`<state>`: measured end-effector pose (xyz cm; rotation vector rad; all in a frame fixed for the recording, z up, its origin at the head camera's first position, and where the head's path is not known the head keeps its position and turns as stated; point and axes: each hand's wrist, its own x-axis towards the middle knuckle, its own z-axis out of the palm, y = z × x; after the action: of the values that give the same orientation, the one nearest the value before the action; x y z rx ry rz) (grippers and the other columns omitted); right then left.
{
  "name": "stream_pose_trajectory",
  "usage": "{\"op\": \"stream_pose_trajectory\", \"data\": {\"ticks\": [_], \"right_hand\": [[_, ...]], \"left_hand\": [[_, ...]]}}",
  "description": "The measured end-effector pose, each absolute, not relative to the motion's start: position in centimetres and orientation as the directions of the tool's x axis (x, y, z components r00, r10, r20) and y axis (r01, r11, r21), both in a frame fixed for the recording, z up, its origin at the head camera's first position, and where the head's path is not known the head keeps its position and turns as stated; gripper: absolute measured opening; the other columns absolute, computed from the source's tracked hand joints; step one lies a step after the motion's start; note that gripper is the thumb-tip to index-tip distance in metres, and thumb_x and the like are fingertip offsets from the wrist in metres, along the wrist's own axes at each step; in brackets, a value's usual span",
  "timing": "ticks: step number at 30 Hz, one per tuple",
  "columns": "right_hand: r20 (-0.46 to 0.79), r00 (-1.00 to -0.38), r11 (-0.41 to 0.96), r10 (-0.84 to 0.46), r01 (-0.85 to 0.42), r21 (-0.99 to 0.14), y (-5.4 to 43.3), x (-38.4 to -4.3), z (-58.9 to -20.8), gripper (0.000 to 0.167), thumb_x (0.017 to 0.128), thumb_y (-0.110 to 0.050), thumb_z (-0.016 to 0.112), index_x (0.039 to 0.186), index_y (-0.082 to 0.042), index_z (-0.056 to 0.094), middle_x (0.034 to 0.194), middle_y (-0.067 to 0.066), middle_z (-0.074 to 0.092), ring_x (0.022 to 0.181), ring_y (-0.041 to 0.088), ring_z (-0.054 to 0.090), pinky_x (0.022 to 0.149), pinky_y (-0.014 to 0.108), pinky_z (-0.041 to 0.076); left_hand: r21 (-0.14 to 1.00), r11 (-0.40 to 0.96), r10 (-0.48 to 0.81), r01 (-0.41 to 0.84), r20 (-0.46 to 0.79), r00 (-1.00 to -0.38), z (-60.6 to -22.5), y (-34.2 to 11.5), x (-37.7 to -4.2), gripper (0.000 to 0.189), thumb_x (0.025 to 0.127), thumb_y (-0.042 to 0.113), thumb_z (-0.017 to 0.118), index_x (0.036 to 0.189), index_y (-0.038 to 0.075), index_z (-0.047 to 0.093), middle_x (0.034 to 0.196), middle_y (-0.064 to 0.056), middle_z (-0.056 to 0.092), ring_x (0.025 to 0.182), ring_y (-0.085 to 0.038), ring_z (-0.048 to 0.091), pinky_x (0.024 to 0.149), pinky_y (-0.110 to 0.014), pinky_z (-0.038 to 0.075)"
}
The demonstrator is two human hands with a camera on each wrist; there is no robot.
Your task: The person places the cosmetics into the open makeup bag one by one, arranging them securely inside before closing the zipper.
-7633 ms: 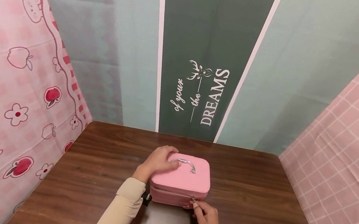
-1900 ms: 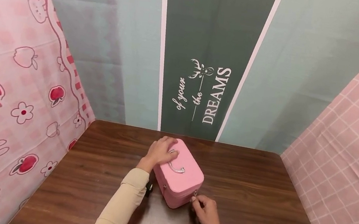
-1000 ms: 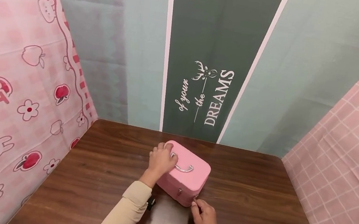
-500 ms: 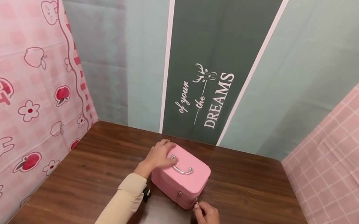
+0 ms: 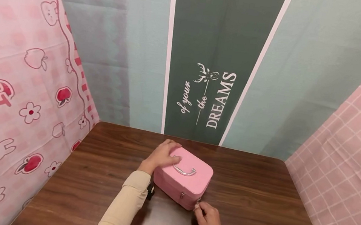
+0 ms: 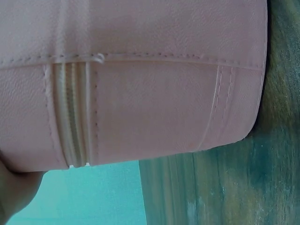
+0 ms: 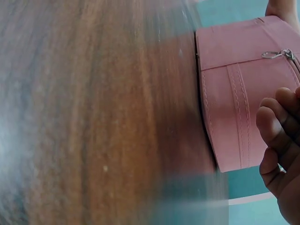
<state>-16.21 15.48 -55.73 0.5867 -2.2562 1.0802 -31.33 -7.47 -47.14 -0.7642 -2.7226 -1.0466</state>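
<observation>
A pink zip-up vanity case (image 5: 179, 182) with a silver handle (image 5: 184, 172) on its lid stands turned at an angle on the table. My left hand (image 5: 161, 157) grips its back left corner, thumb on the lid by the handle and fingers over the far edge. At the near right corner my right hand (image 5: 207, 220) pinches a zipper pull (image 5: 198, 200) between thumb and forefinger. Another zipper pull (image 5: 182, 195) hangs on the near long side. In the left wrist view, a stretch of zipper (image 6: 72, 112) runs along the case wall. The lid is down.
The dark wooden table (image 5: 256, 213) extends around the case. Behind it hangs a green and grey-blue cloth (image 5: 138, 65) with white lettering. A pink printed cloth (image 5: 40, 86) borders the left, a pink checked cloth (image 5: 350, 150) the right.
The case has turned from square-on to a slant, swinging further around at 1.9 s ago and partly back since. My left hand shifts slightly on the lid corner; my right stays at the zipper pull.
</observation>
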Motion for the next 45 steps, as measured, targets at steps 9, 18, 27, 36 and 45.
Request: {"op": "stream_pose_trajectory", "data": {"ticks": [9,18,27,36,45], "right_hand": [[0.663,-0.739,0.625,-0.12,-0.575,-0.527,15.1,-17.0,-55.0,0.038,0.073,0.004,0.062,0.06,-0.024,0.041,0.06,-0.02,0.035,0.05,-0.003,0.031,0.046,0.012,0.026],[0.66,-0.737,0.642,-0.145,-0.577,-0.504,14.0,-17.8,-54.9,0.034,0.073,0.002,0.064,0.06,-0.022,0.043,0.061,-0.018,0.035,0.052,-0.002,0.033,0.047,0.013,0.027],[0.621,-0.774,0.627,-0.121,-0.545,-0.557,13.7,-18.1,-55.2,0.036,0.073,0.003,0.064,0.06,-0.023,0.043,0.06,-0.019,0.034,0.051,-0.002,0.033,0.046,0.014,0.028],[0.283,-0.959,0.642,-0.024,-0.232,-0.731,15.7,-16.2,-53.3,0.017,0.088,-0.016,0.061,0.071,-0.018,0.061,0.059,-0.016,0.047,0.055,0.002,0.044,0.051,0.024,0.037],[0.087,-0.974,0.344,0.207,-0.011,-0.939,16.4,-16.9,-51.7,0.04,0.093,-0.019,0.057,0.127,0.001,0.048,0.118,0.018,0.056,0.106,0.025,0.054,0.087,0.036,0.043]], "left_hand": [[0.602,0.716,0.189,0.353,0.319,-0.929,-47.0,-6.9,-29.0,0.045,0.077,0.03,0.067,0.114,0.006,0.064,0.125,-0.021,0.051,0.112,-0.037,0.05,0.09,-0.046,0.041],[0.608,0.768,-0.064,0.2,0.383,-0.921,-47.3,-5.2,-26.2,0.044,0.079,0.03,0.065,0.112,0.001,0.064,0.12,-0.026,0.051,0.097,-0.044,0.052,0.08,-0.051,0.044],[0.627,0.766,-0.129,0.142,0.366,-0.922,-47.2,-4.8,-25.1,0.045,0.08,0.031,0.064,0.113,0.001,0.062,0.122,-0.026,0.048,0.098,-0.044,0.049,0.077,-0.052,0.043],[0.824,0.52,-0.114,0.227,0.33,-0.937,-48.0,-7.6,-24.6,0.06,0.077,0.031,0.07,0.127,0.002,0.054,0.123,-0.019,0.051,0.111,-0.036,0.049,0.09,-0.051,0.038],[0.988,0.081,-0.031,0.132,0.135,-0.99,-49.0,-10.2,-25.0,0.047,0.087,0.013,0.06,0.13,-0.003,0.048,0.122,-0.02,0.052,0.11,-0.03,0.048,0.095,-0.043,0.037]]}}
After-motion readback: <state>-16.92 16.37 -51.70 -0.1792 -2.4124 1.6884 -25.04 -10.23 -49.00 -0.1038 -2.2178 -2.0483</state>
